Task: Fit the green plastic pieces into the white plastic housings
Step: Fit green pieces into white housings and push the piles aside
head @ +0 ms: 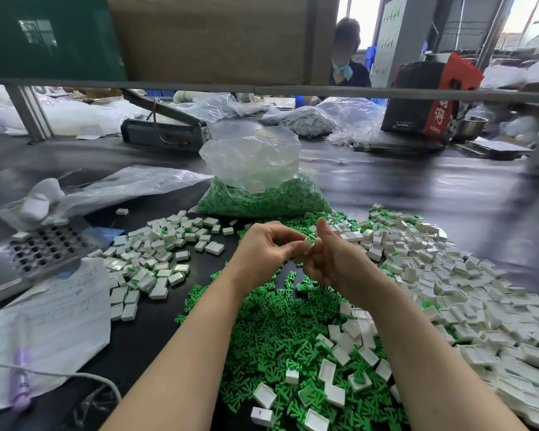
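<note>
Your dark bench [417, 194]: green pieces [271, 331], white housings [448, 275], one bag [255, 181]. Your left hand [262, 250] and right hand [333, 259] fingers pinch one housing [308, 243].

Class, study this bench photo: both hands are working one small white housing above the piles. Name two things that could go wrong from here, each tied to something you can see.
1. The white housing is pinched at the fingertips of the left hand and right hand, in mid-air. If it slips, it likely drops into the loose green pieces below and is hard to find.
2. The heap of white housings on the right overlaps the green pile, so empty and fitted housings may get confused.
</note>
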`<action>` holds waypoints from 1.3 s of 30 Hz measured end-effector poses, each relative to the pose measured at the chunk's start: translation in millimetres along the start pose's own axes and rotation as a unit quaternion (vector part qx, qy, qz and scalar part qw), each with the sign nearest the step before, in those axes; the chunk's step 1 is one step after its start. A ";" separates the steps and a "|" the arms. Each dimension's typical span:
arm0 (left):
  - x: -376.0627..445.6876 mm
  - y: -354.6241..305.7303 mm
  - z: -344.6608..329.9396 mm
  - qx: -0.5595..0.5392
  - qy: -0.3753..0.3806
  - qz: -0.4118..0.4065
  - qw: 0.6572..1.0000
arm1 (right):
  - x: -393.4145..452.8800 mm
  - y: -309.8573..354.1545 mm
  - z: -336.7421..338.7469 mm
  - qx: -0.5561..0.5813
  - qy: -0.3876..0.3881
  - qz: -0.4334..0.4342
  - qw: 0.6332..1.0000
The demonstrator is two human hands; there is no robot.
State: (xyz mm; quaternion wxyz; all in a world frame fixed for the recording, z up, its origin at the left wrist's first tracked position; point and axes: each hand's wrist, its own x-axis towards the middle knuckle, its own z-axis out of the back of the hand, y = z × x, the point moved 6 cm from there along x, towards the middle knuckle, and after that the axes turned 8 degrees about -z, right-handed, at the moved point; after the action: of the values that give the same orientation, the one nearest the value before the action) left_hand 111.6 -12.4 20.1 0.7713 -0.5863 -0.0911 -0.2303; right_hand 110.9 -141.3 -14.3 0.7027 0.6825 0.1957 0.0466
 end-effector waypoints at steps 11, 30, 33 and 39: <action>-0.1 1.8 -4.8 -0.048 0.003 0.030 0.998 | 2.8 -3.8 -7.6 0.120 0.042 0.011 0.992; -0.7 10.0 -21.8 -0.160 -0.047 0.076 0.983 | -1.4 0.1 -13.7 0.118 0.052 0.029 0.991; -1.2 10.0 -22.5 -0.157 -0.055 0.066 0.984 | -0.7 -1.0 -13.2 0.133 0.050 0.024 0.990; -1.3 10.5 -21.8 -0.136 -0.058 0.056 0.987 | -1.1 -1.3 -11.6 0.170 0.060 0.023 0.983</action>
State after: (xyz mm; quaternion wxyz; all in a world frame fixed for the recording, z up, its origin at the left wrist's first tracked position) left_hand 112.4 -30.5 4.1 0.6897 -0.7022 -0.0702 -0.1624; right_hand 105.8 -130.9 -15.2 0.5624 0.7921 0.2267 0.0698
